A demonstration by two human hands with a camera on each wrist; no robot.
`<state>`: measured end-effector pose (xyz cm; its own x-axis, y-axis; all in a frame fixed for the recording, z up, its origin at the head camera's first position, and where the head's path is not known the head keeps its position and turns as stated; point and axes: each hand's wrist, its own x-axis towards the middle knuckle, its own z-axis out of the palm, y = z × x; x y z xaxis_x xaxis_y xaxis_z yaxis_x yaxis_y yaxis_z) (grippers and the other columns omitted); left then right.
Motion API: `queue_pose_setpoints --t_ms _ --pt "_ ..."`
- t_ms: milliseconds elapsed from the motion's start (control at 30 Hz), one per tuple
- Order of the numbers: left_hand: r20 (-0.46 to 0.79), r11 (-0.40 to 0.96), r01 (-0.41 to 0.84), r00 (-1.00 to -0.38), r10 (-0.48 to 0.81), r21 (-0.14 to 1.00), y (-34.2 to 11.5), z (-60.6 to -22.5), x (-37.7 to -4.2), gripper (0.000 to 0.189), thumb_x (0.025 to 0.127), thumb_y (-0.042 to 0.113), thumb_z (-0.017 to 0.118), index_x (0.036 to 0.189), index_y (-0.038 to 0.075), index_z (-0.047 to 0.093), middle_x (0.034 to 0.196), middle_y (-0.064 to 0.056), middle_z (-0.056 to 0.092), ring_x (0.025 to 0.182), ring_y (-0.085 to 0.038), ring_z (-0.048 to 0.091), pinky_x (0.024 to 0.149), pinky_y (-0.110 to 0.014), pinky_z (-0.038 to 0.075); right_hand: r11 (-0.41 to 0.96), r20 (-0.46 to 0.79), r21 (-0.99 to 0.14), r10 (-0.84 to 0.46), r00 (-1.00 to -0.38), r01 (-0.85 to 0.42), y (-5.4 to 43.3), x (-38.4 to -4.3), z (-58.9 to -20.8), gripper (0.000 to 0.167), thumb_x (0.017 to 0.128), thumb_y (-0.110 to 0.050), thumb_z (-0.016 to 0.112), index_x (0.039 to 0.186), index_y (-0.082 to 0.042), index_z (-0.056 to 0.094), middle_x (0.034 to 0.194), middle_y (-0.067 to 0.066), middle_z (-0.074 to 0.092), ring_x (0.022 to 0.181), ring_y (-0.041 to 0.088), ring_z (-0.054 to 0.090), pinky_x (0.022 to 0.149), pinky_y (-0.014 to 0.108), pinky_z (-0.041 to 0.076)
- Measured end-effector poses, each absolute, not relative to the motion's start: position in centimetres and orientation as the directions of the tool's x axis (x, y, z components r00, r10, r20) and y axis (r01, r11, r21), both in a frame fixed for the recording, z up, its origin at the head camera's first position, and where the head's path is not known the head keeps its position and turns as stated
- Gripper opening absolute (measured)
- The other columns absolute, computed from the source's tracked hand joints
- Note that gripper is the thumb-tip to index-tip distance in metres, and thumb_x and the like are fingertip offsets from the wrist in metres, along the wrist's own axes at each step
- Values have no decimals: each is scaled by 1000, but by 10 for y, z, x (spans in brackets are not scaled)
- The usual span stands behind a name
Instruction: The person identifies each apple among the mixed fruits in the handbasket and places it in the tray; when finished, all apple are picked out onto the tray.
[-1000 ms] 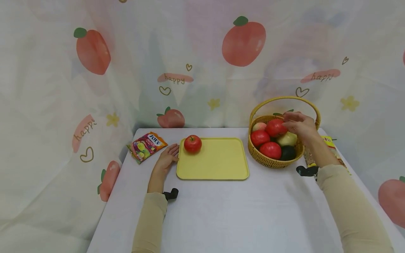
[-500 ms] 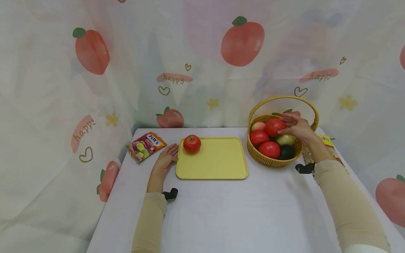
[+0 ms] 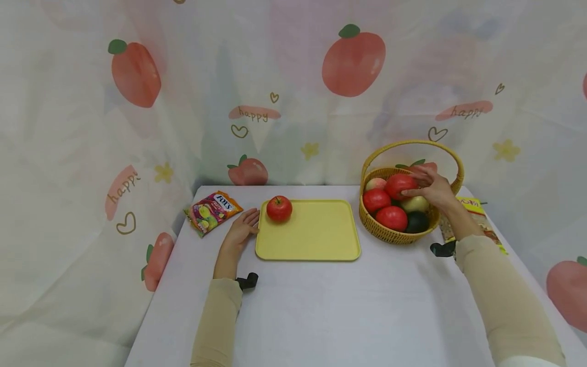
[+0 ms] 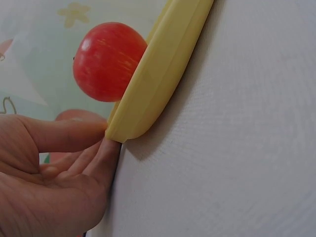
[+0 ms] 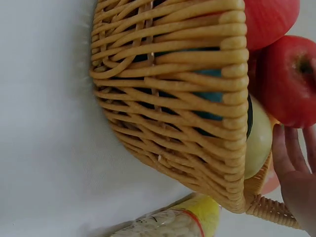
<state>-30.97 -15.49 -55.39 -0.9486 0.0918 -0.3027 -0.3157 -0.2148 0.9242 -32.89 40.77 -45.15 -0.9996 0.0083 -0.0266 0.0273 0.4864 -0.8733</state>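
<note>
A yellow tray (image 3: 308, 229) holds one red apple (image 3: 279, 209) at its back left. My left hand (image 3: 240, 229) lies along the tray's left edge; in the left wrist view its thumb (image 4: 74, 134) touches the rim and the fingers stay lower, by the outer wall. My right hand (image 3: 433, 187) reaches over the wicker basket (image 3: 390, 234), with thumb and outstretched fingers at the right side of the top red apple (image 3: 400, 186). In the right wrist view, straight fingers (image 5: 282, 153) come right up to that apple (image 5: 286, 81). Several more fruits sit in the basket.
The basket's tall handle (image 3: 412, 142) arches behind the right hand. A yellow-topped clear bag (image 3: 472, 214) lies right of the basket, partly behind the right forearm. Left of the tray lies a FOX'S candy bag (image 3: 213, 211). A printed cloth hangs behind the table.
My right hand has lowered and moved slightly left, with its thumb now close against the top apple. The left hand, tray and fruit stay where they were.
</note>
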Motion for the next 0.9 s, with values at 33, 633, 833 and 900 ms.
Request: queue_pose_setpoints --t_ms 33,633,833,900 --pt "-300 -215 -313 -950 92 925 -155 -554 -309 83 86 -28 48 161 4 34 165 -16 38 154 -26 35 124 -39 32 474 -21 -880 15 -1000 26 407 -328 -452 86 95 -17 77 165 -9 26 159 21 43 146 35 42 106 19 47" --pt "-228 -224 -250 -966 123 942 -155 -557 -308 84 84 -30 45 161 -1 30 166 -21 33 155 -30 32 125 -39 31 462 -32 -883 129 -991 88 398 -328 -455 95 93 -37 79 167 -15 24 157 24 47 146 35 41 121 42 37" --pt "-211 -229 -235 -969 126 945 -155 -558 -304 85 81 -31 45 160 -5 29 165 -24 33 154 -32 32 123 -38 34 461 -10 -882 180 -984 93 394 -323 -456 99 91 -41 81 167 -12 23 152 26 51 140 32 48 120 40 39" --pt "-225 -239 -249 -966 125 939 -154 -555 -305 85 82 -32 43 161 -4 29 166 -23 33 155 -32 31 124 -40 31 455 10 -886 210 -978 89 392 -322 -453 98 90 -41 81 165 -11 27 147 22 58 139 31 48 121 42 37"
